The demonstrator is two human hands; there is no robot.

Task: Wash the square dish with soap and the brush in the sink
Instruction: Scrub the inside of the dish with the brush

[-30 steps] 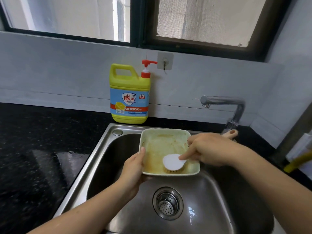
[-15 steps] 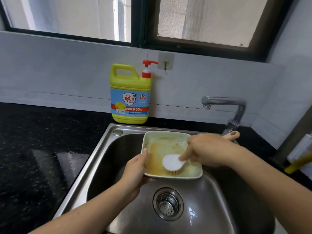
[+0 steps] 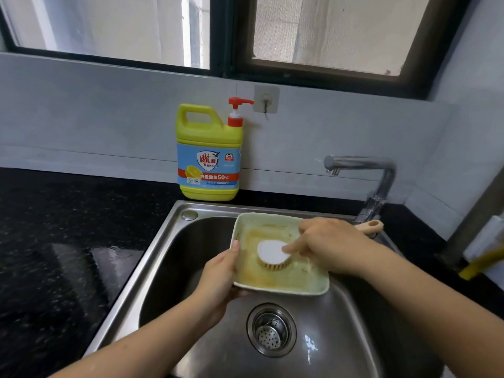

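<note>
- The brush handle runs hidden through the gripping right hand; only its tip shows beyond.
- Fingers of the left hand lie out of sight under the square dish, thumb on its rim.
- Small print on the soap bottle is illegible.
- A yellow object is cut off at the right edge.

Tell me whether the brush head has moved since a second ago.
Yes: the brush head slid slightly left and farther back, judged against the drain.
</note>
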